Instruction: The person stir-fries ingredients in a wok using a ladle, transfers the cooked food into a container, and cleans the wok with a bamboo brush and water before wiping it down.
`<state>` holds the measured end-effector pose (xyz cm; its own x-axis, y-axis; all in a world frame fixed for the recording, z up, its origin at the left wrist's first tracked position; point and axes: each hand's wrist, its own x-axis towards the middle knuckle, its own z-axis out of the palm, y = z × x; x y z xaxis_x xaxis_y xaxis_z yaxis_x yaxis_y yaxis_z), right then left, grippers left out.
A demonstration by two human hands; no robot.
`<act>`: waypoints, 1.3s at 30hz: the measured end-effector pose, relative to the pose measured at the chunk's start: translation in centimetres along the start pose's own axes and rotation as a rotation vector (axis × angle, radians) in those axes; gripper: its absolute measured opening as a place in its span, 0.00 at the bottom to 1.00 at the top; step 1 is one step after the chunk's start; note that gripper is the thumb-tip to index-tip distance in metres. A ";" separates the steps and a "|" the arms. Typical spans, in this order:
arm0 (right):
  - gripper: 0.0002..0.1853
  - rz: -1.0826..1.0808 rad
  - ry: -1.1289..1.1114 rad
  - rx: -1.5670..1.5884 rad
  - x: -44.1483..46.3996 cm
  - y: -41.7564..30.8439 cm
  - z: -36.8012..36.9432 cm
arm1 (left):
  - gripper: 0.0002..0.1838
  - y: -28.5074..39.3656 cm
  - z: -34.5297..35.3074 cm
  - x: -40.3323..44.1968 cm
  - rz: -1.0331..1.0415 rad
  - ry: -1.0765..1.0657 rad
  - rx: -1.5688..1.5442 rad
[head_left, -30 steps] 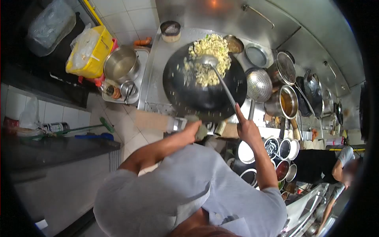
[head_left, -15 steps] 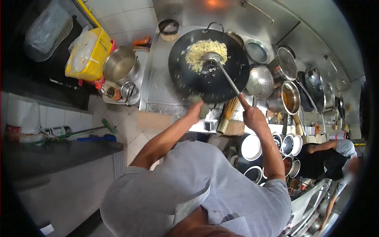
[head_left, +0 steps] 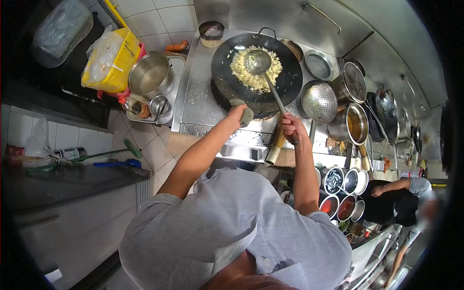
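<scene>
Steel bench (head_left: 195, 104), beneath and around the wok: flat, grey, marked with pale smears and scattered bits near its left side. Wok (head_left: 224, 67): broad, round and black, with a loop handle at the far rim; its bowl stands over a dark ring, part of which shows at the near left. Whether it touches that ring cannot be told. Change: the food (head_left: 240, 67), flung up toward the far side of the wok one second ago, now lies in one rounded heap in the middle, loose and moist-looking, pale yellow and white with a few green flecks. It is thus contained within the bowl, with only small bits stuck to the dark walls.

Strainer (head_left: 319, 101), just right of the wok: a rounded metal bowl pierced with many small holes. Ladle (head_left: 257, 62): smooth grey metal, its round bowl over the heap and its long straight shaft slanting toward the person.

Right hand (head_left: 294, 126): closed, fingers curled around the ladle's handle. Left hand (head_left: 236, 114): closed on a cloth (head_left: 247, 117) at the wok's near rim; the cloth is grey-green, crumpled and rough. Brush (head_left: 274, 150), between the hands: a narrow bundle of straw-coloured bristles, pointing toward the wok.
</scene>
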<state>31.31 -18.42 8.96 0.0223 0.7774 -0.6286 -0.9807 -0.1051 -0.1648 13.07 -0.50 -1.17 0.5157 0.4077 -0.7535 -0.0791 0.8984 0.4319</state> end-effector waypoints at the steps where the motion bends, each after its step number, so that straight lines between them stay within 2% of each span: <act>1: 0.25 -0.118 0.086 -0.452 -0.5 1.1 2.7 | 0.06 0.2 0.2 0.1 -0.032 -0.013 -0.009; 2: 0.26 -0.236 0.169 -0.901 -0.8 2.4 5.3 | 0.06 0.6 0.2 0.2 -0.063 -0.022 -0.015; 3: 0.28 -0.325 0.194 -1.038 -1.3 4.0 6.5 | 0.06 0.4 -0.1 0.1 -0.072 -0.015 -0.010; 4: 0.28 -0.325 0.198 -1.028 -1.7 4.0 5.7 | 0.07 0.4 -0.1 0.1 -0.099 -0.025 -0.004; 7: 0.29 0.006 -0.066 -0.416 -1.9 1.9 3.0 | 0.09 1.0 0.7 -0.1 -0.112 -0.021 -0.002; 8: 0.29 0.002 -0.060 -0.415 -1.5 1.5 2.5 | 0.09 0.9 0.9 -0.4 -0.099 0.007 -0.021; 11: 0.30 -0.283 0.188 -1.040 -2.5 2.7 6.0 | 0.09 0.4 0.2 0.7 -0.109 -0.075 -0.119; 12: 0.30 -0.281 0.186 -1.042 -2.8 2.7 5.8 | 0.09 0.2 0.0 0.6 -0.108 -0.074 -0.121; 14: 0.27 -0.385 0.137 -0.767 -3.3 2.0 5.4 | 0.10 -0.3 0.1 0.7 0.012 -0.120 -0.188; 15: 0.17 -0.358 0.090 -0.645 -3.5 1.8 5.1 | 0.10 -0.3 0.4 0.5 0.007 -0.122 -0.190; 16: 0.17 -0.357 0.100 -0.645 -2.8 1.6 3.5 | 0.10 -0.2 0.6 0.2 0.012 -0.092 -0.193; 18: 0.08 -0.078 -0.051 -0.028 -1.5 1.9 1.1 | 0.09 -0.4 0.4 0.2 0.010 -0.064 -0.194; 19: 0.04 0.008 -0.045 -0.076 -2.1 2.4 0.7 | 0.08 -0.4 0.0 0.5 -0.003 -0.119 -0.195; 20: 0.05 -0.065 0.069 -0.260 -2.7 3.5 0.1 | 0.07 -0.5 -0.5 0.9 -0.012 -0.170 -0.201; 21: 0.13 -0.106 0.138 -0.586 -5.8 5.6 2.8 | 0.07 -0.8 -0.6 0.3 -0.014 -0.159 -0.205; 23: 0.28 -0.123 0.224 -1.193 -12.8 7.3 5.8 | 0.06 -0.6 0.9 -3.3 -0.012 0.029 -0.132; 24: 0.36 -0.116 0.235 -1.481 -15.5 6.1 6.1 | 0.08 -0.3 2.0 -7.5 -0.034 -0.005 -0.181; 26: 0.39 0.113 0.259 -1.483 -20.7 4.0 10.8 | 0.10 1.6 3.2 -13.8 -0.157 -0.039 -0.102; 27: 0.37 0.083 0.273 -1.600 -20.9 3.7 10.5 | 0.11 1.7 3.6 -14.4 -0.201 -0.013 -0.182; 28: 0.36 0.035 0.284 -1.715 -20.6 3.5 10.5 | 0.11 1.7 3.4 -13.8 -0.171 -0.041 -0.135; 29: 0.37 -0.087 0.299 -1.905 -18.6 3.7 9.3 | 0.10 1.0 1.4 -10.4 -0.124 -0.171 -0.141; 30: 0.37 -0.102 0.304 -1.902 -15.4 3.6 6.6 | 0.09 -0.7 -1.1 -6.2 -0.078 -0.307 -0.149; 31: 0.38 -0.367 0.305 -2.097 -11.8 3.1 3.2 | 0.09 -2.6 -2.3 -4.1 -0.073 -0.316 -0.145; 32: 0.39 -0.649 0.300 -2.274 -10.1 2.7 1.6 | 0.06 -5.0 -3.4 -3.0 0.022 -0.204 -0.082; 33: 0.41 -0.629 0.344 -2.278 -10.2 2.9 2.6 | 0.07 -6.3 -3.6 -2.9 0.124 -0.098 -0.014; 34: 0.42 -0.601 0.387 -2.291 -10.7 3.4 4.4 | 0.11 -7.3 -3.4 -6.1 -0.003 -0.065 0.091; 35: 0.42 -0.450 0.458 -2.239 -12.5 4.0 7.2 | 0.15 -8.4 -3.7 -7.9 -0.060 -0.059 0.145; 36: 0.42 -0.454 0.426 -2.194 -13.5 4.2 7.5 | 0.18 -7.4 -1.5 -12.5 -0.020 -0.013 0.084; 38: 0.41 -0.496 0.345 -2.087 -14.6 4.8 6.6 | 0.13 -4.9 1.1 -15.2 0.060 0.055 -0.067; 39: 0.40 -0.391 0.339 -2.030 -15.6 5.4 7.2 | 0.05 -4.9 -1.8 -10.3 0.061 -0.090 -0.137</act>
<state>24.27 -26.66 23.39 0.3840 0.8294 -0.4057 0.6222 -0.5571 -0.5500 6.61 -8.84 3.58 0.5800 0.4519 -0.6778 -0.2255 0.8886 0.3995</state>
